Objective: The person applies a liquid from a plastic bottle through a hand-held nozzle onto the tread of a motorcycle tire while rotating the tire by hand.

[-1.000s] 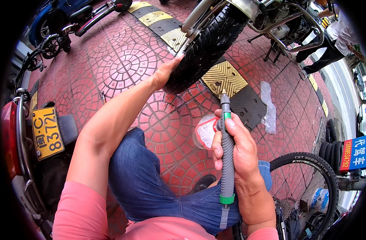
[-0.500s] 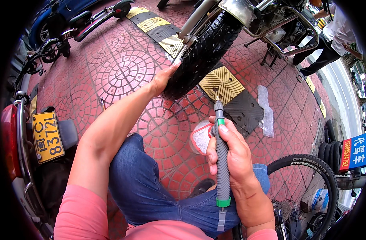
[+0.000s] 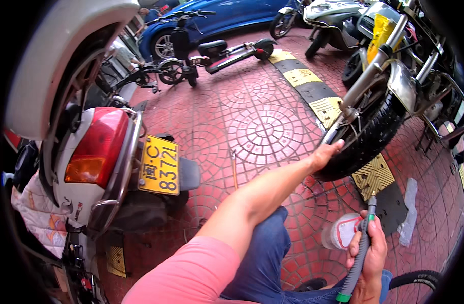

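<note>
My left hand grips the side of a motorcycle's black front tyre, beside the rim. Some of its fingers are hidden behind the tyre. In my right hand, low on the right, is a grey ribbed tool with green bands and a brass tip. My fingers are wrapped round it, and its tip points away from me. Just left of that hand is a clear bottle with a red-edged label; I cannot tell whether it is joined to the tool.
A white scooter with a red tail light stands close on my left. Black-and-yellow kerb ramps cross the red paving. An electric scooter and a blue car are farther back. A bicycle tyre shows at lower right.
The view has swung left, bringing the white scooter and blue car more fully into sight. My left hand still grips the tyre, and the ribbed tool is still in my right hand.
</note>
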### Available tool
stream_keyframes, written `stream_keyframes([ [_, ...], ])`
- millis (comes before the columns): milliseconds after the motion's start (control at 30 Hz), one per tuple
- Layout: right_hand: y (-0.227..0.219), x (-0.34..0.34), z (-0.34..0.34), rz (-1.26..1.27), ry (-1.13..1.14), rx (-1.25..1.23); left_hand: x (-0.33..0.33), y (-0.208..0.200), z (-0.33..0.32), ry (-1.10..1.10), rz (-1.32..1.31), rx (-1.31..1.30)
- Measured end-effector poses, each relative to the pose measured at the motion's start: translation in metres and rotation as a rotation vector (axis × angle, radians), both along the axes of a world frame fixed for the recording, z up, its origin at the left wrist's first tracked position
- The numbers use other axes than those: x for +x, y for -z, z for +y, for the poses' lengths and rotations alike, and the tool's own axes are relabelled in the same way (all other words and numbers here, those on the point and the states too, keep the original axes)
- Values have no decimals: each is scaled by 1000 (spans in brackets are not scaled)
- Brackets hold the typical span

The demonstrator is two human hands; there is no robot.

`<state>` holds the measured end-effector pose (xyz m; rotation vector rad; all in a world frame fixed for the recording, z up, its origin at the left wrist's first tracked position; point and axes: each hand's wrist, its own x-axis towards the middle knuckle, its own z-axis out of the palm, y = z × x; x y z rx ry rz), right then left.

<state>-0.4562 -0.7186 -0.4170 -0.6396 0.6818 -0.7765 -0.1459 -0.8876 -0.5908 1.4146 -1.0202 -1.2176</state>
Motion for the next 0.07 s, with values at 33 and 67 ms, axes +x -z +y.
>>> stream_keyframes([
  [33,12,4,0,-65,-20,29,17,15,4,10,-62,103],
  [67,26,-8,-1,-96,26,17,47,8,8,-25,-83,88],
])
